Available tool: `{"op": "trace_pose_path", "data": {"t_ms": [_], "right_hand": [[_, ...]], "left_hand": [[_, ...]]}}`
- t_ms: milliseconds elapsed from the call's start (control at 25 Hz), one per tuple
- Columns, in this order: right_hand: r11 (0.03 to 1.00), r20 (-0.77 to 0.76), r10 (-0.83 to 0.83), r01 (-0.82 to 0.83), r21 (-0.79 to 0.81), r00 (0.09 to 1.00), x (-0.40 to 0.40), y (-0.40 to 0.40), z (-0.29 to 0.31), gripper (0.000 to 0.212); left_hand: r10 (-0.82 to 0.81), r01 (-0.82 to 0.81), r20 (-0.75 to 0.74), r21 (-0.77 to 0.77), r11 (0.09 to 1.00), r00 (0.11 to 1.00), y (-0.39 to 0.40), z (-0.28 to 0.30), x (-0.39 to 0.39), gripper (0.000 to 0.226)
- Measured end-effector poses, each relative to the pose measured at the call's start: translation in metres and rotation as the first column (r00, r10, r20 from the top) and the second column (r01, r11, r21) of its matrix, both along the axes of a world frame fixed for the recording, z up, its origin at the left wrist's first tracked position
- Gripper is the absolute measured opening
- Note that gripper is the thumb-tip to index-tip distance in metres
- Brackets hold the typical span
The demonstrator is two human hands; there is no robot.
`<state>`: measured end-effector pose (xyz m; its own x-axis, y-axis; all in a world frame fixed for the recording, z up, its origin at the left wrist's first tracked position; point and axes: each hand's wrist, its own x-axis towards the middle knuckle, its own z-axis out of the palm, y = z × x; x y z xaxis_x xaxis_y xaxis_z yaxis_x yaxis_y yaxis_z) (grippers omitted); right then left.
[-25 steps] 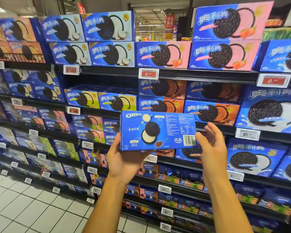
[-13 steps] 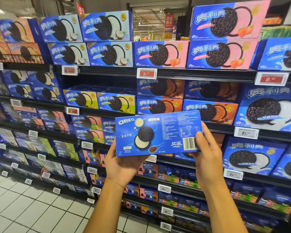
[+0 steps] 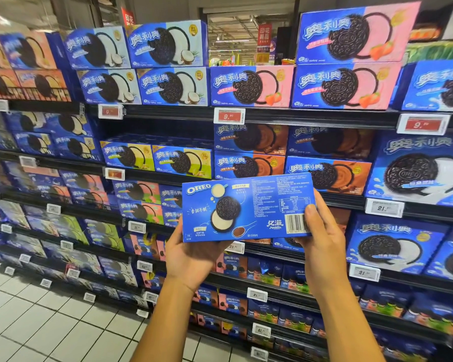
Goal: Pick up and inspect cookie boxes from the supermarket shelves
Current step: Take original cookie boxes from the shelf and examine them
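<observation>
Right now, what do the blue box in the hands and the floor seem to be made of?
The blue box looks like thin printed cardboard with a slightly glossy finish: flat faces, sharp folded edges, a printed barcode. The left hand and right hand hold it by its ends. The floor appears to be pale glazed tile, judging by the square grid of dark joints; the exact material is unclear.

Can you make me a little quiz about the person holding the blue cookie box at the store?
1. True or false: only one hand holds the Oreo box.
2. Which side of the box shows? A) front with one big cookie B) back with barcode C) top flap
3. Fill in: the right hand's thumb lies just above the ______.

Key:
1. False. The left hand supports it from below and the right hand holds its end.
2. B
3. barcode
</observation>
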<state>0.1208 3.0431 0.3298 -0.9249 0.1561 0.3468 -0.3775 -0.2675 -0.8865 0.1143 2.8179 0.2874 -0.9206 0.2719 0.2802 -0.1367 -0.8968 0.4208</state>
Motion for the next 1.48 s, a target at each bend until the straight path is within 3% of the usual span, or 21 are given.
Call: {"op": "trace_pose_path", "data": {"t_ms": [440,600,760,920,1080,1280,1480], "right_hand": [[1.000,-0.022,-0.014,0.013,-0.012,1.000,0.000,0.000,0.000,0.051],[0.996,0.050,-0.069,0.066,0.060,0.996,-0.003,-0.001,0.000,0.052],[0.972,0.015,-0.131,0.126,0.200,0.991,0.005,-0.009,0.004,0.053],[0.957,-0.034,0.039,-0.027,0.289,0.999,0.015,-0.038,0.016,0.057],[0.957,-0.033,0.178,-0.165,0.240,0.983,0.017,-0.056,0.016,0.066],[0.989,0.002,0.110,-0.109,0.104,0.994,0.011,-0.038,0.009,0.051],[0.972,0.042,0.154,-0.144,-0.186,0.987,0.004,-0.004,0.011,0.046]], "left_hand": [[0.068,-0.069,-0.027,-0.037,0.997,0.997,0.000,0.022,0.011,0.058],[0.213,-0.211,0.003,-0.137,0.968,0.977,0.003,0.029,0.014,0.054],[0.398,-0.422,-0.140,-0.275,0.864,0.907,0.017,0.049,0.020,0.051],[0.532,-0.610,-0.299,-0.419,0.672,0.792,0.048,0.062,0.025,0.044],[0.506,-0.621,-0.362,-0.493,0.609,0.783,0.071,0.056,0.030,0.045],[0.438,-0.580,-0.381,-0.569,0.583,0.814,0.070,0.053,0.032,0.038],[0.660,-0.703,-0.345,-0.585,0.404,0.667,0.039,0.054,0.016,0.028]]}}
